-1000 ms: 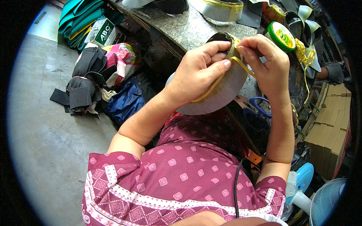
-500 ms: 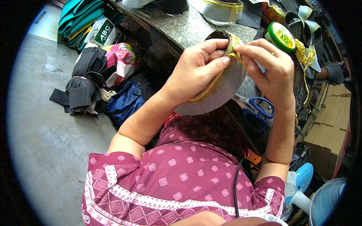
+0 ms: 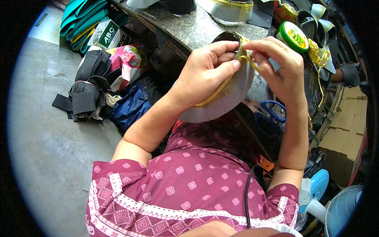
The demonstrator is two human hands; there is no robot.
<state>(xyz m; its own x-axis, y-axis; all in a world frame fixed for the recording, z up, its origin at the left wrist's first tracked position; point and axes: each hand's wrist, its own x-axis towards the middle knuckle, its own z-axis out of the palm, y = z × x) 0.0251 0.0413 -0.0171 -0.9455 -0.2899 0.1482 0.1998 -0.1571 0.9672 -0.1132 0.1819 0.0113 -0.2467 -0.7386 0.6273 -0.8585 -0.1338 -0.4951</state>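
Note:
My left hand (image 3: 207, 75) grips the rim of a grey, curved band-shaped piece (image 3: 211, 112), its thumb on the outside and fingers reaching over the top. A narrow yellow strip (image 3: 217, 93) runs along the piece's upper edge, passing under my left thumb. From there its loose part rises toward my right hand (image 3: 279, 65), whose fingers are bent together around it close to the rim. That hand partly hides the strip's end. Below my right hand lie blue-handled scissors (image 3: 275, 110).
A stone-topped table (image 3: 173, 29) holds similar grey pieces (image 3: 229, 11), a green-rimmed round tub (image 3: 294, 36) and yellow strip tangles (image 3: 316, 53). Bundled dark pieces (image 3: 86, 94) and a blue bag (image 3: 132, 106) sit left on the floor. Stacked cardboard (image 3: 347, 122) and a fan (image 3: 343, 211) stand right.
My right hand has shifted slightly left, its fingers loosening a little along the rim. The left hand keeps its grip, and the grey piece has tilted slightly.

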